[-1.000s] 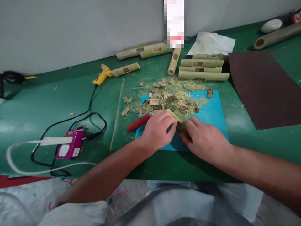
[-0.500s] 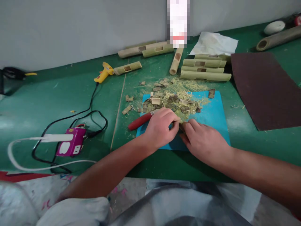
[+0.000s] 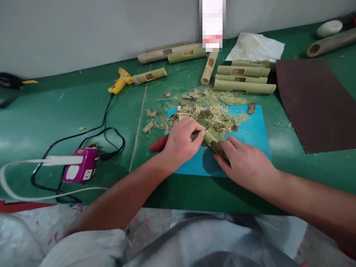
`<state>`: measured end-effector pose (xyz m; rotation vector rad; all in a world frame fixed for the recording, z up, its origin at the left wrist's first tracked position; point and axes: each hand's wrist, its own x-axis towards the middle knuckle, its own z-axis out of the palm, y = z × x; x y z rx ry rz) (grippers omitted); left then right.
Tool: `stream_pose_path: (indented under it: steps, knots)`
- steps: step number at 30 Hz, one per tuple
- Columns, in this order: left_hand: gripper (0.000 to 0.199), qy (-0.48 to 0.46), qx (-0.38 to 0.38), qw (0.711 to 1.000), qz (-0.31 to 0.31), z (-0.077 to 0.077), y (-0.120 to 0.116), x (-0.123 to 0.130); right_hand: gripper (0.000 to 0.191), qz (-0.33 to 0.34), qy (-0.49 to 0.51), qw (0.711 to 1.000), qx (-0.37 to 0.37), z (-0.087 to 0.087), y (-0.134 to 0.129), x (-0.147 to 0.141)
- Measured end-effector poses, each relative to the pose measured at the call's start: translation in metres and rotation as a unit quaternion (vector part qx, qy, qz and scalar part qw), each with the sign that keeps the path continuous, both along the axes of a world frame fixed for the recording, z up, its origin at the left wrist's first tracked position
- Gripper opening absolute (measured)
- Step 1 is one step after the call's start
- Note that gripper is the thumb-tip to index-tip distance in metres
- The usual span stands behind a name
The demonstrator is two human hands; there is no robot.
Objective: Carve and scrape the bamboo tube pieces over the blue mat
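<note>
A short green bamboo tube with a dark cut-out slants over the blue sheet. My right hand is wrapped round its lower right end. At the tube's upper left end, the fingers of my left hand are pinched together; whatever they hold is too small to make out. A red handle sticks out to the left from beneath my left hand. Just beyond both hands lies a heap of bamboo chips and shavings.
Cut bamboo tubes lie at the back, with a white cloth by them. A brown sheet is on the right. To the left are a yellow glue gun and a purple power adapter with cables on the green table.
My left hand has shifted slightly left, off the middle of the tube. More of the tube and its cut-out now shows between my hands. The view has also moved a little.
</note>
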<state>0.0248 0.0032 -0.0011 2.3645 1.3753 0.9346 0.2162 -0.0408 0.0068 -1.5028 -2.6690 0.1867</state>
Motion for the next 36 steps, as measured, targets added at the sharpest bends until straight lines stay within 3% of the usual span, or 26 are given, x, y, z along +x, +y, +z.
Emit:
stream_pose_path:
  steps: [4, 14, 25, 36]
  knots:
    - [0.006, 0.013, -0.017, 0.999, 0.033, 0.003, 0.004, -0.008, 0.025, -0.017, 0.011, 0.999, -0.042, 0.004, 0.002, 0.001]
    - [0.007, -0.028, -0.077, 0.996, 0.044, 0.002, 0.000, -0.011, 0.023, -0.014, 0.021, 0.999, -0.039, 0.002, 0.003, 0.005]
    - [0.008, 0.028, -0.018, 0.999, 0.031, 0.001, -0.001, -0.012, 0.023, -0.011, 0.036, 0.999, -0.023, -0.001, 0.003, 0.005]
    - [0.012, 0.010, -0.025, 0.999, 0.030, 0.001, 0.001, -0.014, 0.024, -0.010, 0.036, 0.999, -0.015, -0.001, 0.003, 0.005]
